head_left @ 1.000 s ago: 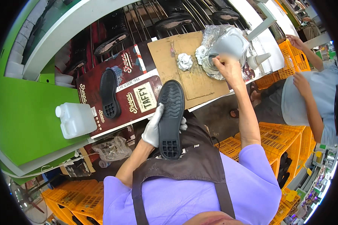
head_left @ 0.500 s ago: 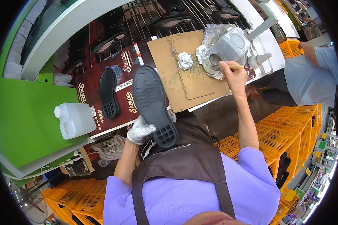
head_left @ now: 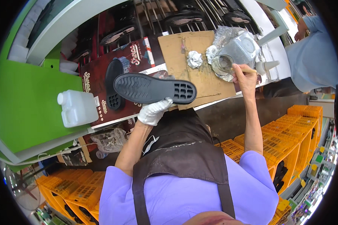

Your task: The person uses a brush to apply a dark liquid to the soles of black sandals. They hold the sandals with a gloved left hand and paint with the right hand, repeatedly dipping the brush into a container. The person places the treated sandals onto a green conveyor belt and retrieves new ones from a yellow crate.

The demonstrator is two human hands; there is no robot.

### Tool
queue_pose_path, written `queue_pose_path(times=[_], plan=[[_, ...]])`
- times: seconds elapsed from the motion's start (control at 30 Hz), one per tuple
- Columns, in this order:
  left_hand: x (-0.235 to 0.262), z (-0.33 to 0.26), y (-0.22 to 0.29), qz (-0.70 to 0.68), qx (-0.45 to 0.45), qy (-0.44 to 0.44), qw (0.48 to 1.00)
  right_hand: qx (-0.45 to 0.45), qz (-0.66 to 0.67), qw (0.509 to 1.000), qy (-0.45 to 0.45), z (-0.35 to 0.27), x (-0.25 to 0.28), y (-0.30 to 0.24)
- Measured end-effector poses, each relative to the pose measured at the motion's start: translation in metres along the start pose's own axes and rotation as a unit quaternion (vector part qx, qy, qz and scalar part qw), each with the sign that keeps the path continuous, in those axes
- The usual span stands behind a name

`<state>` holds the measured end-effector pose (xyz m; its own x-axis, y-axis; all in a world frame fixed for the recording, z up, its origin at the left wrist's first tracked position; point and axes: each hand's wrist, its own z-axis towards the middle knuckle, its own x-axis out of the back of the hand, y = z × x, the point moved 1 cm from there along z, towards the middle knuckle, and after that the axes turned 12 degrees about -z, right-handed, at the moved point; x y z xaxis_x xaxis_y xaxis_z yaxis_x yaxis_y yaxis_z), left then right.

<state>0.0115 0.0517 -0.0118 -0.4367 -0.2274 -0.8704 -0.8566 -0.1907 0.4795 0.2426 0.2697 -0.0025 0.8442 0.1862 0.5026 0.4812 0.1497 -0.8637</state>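
My left hand [head_left: 154, 111], in a white glove, grips a black shoe sole [head_left: 150, 89] from below. The sole is held crosswise above the table's front edge, tread side up, its grid-patterned end to the right. My bare right hand [head_left: 246, 80] pinches the pale wooden handle [head_left: 248, 69] of a tool. That tool's working end is out of sight near the round mouth of a clear plastic container [head_left: 243, 48], which leans over on the table with foil around its opening. A second black sole [head_left: 112, 77] lies on dark red printed cardboard, partly behind the held one.
A crumpled foil ball [head_left: 194, 59] sits on brown cardboard [head_left: 172, 47]. At left stands a white jug [head_left: 79, 108], at right a nozzle bottle [head_left: 266, 66]. Black shoes [head_left: 184, 18] rest on a metal rack behind. Orange crates [head_left: 289, 129] and another person [head_left: 311, 56] are to the right.
My left hand has swung the sole from roughly upright to crosswise and raised it toward the table. My right hand stays by the container's mouth with the handle tilted differently.
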Motion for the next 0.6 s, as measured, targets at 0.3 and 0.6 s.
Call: queue_pose_path(times=[0.3, 0.6], plan=[[-0.015, 0.02, 0.012, 0.163, -0.089, 0.033, 0.982, 0.032, -0.01, 0.998, 0.044, -0.021, 0.015, -0.006], [-0.028, 0.042, 0.007, 0.42, -0.218, -0.075, 0.878, 0.258, 0.009, 0.964, 0.069, -0.061, -0.003, -0.046]])
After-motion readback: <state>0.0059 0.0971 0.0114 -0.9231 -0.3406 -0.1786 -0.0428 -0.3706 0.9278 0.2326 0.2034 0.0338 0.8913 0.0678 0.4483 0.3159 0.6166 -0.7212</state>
